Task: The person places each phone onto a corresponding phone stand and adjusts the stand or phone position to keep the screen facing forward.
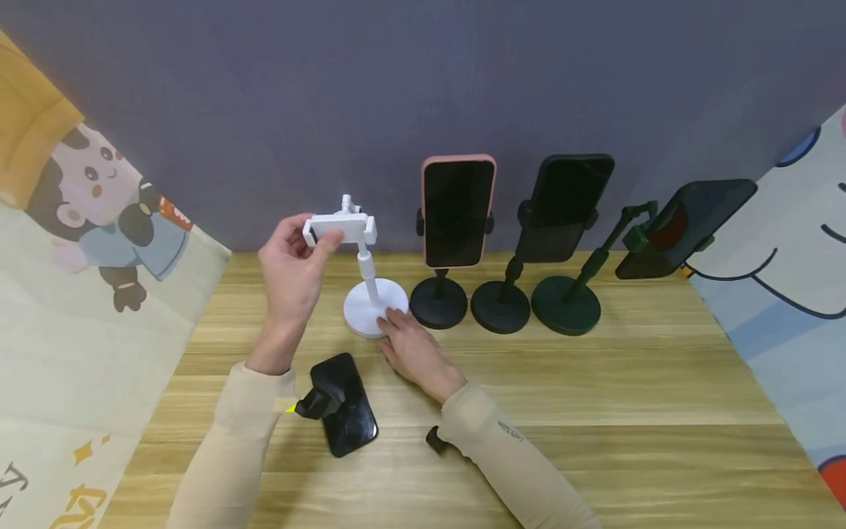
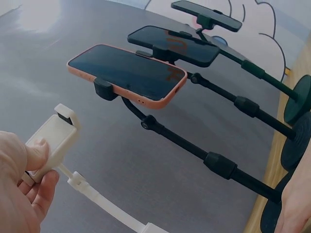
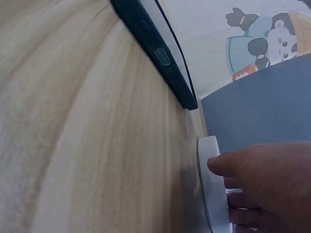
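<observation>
My left hand (image 1: 291, 272) holds the white clamp (image 1: 344, 222) at the top of a white phone stand. In the left wrist view the thumb lies across the front of the clamp (image 2: 57, 133), with the other fingers behind it. No phone sits in this clamp. The stand's round white base (image 1: 362, 303) is flat on the table, and my right hand (image 1: 419, 354) rests on its front right edge. The right wrist view shows the thumb against the side of the base (image 3: 214, 194) and the fingers over its top. A loose black phone (image 1: 355, 422) lies in front of the stand.
To the right, two black stands hold a pink-cased phone (image 1: 459, 213) and a dark phone (image 1: 565, 209). A dark green stand (image 1: 565, 305) holds another tilted phone (image 1: 694, 228). A grey panel (image 1: 423, 88) rises behind the wooden table (image 1: 628, 419).
</observation>
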{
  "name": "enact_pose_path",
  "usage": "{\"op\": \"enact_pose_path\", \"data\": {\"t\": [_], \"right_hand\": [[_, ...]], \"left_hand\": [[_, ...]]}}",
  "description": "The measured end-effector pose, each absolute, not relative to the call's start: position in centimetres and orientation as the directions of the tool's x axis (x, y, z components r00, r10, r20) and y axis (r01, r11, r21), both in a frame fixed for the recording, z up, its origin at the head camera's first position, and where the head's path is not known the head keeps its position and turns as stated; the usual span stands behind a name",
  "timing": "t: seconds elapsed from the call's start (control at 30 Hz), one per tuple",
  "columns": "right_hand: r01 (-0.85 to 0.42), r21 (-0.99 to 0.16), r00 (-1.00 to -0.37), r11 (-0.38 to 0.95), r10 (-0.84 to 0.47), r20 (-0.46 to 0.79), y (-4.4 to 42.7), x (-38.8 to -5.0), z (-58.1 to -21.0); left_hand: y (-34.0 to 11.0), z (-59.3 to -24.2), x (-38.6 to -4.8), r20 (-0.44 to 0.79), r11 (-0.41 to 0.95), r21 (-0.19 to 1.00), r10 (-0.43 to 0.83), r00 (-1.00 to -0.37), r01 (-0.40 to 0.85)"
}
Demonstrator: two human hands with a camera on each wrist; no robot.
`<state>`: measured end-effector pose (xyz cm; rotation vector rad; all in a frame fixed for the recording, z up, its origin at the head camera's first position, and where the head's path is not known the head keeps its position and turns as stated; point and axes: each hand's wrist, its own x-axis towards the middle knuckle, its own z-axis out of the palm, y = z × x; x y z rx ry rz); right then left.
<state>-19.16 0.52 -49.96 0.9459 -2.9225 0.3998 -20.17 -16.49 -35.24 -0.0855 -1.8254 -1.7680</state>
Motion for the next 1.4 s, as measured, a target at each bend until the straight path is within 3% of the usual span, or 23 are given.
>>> {"op": "enact_pose_path", "data": {"t": [0.7,1.4], "right_hand": [[-0.585,-0.248,-0.81,0.772,-0.571,0.133,0.6,-19.1,-50.2],[-0.583,-0.259,-0.81,0.77,-0.575,0.115,0.7,-19.1,-50.3]], "left_hand": [[-16.4,-34.5,-19.5,0.384,0.091,0.922,-0.315,-0.868,0.375],[-16.3,-36.3,-19.0,0.404,0.06,0.911,-0.318,-0.857,0.407]]}}
